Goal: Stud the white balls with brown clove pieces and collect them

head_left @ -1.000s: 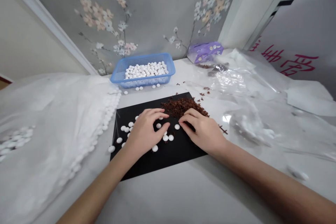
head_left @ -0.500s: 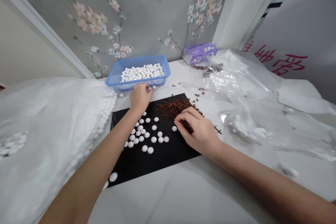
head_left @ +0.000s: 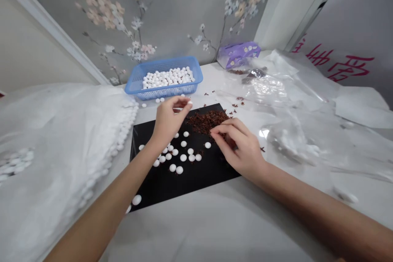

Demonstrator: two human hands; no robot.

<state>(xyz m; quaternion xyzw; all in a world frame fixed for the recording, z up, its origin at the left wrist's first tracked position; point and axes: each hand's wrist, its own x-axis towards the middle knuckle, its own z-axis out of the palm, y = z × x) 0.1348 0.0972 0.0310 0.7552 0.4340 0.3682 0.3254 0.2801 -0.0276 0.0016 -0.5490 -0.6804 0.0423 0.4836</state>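
My left hand (head_left: 170, 118) is closed in a pinch on a small white ball (head_left: 190, 102), raised just in front of the blue basket (head_left: 135, 91). Beside the pile of small dark-brown pieces (head_left: 205, 122), the thumb and fingertips of my right hand (head_left: 242, 147) are pressed together; whatever they hold is too small to make out. Both pile and hands are over a black board (head_left: 172, 188). Several white balls (head_left: 183, 158) lie scattered on it, some with brown bits at their edges. My left forearm hides part of the board.
White balls fill much of the basket by the wall. A white fabric sheet edged with pompoms (head_left: 76, 131) covers the left side. Clear plastic bags (head_left: 301, 118) and a purple packet (head_left: 239, 54) lie on the right. Loose brown pieces (head_left: 235, 106) dot the white table (head_left: 172, 229).
My left hand has come away from the basket's front edge, toward the right, with a white ball now visible in its fingertips. My right hand keeps its pinch by the brown pile. The view has shifted slightly.
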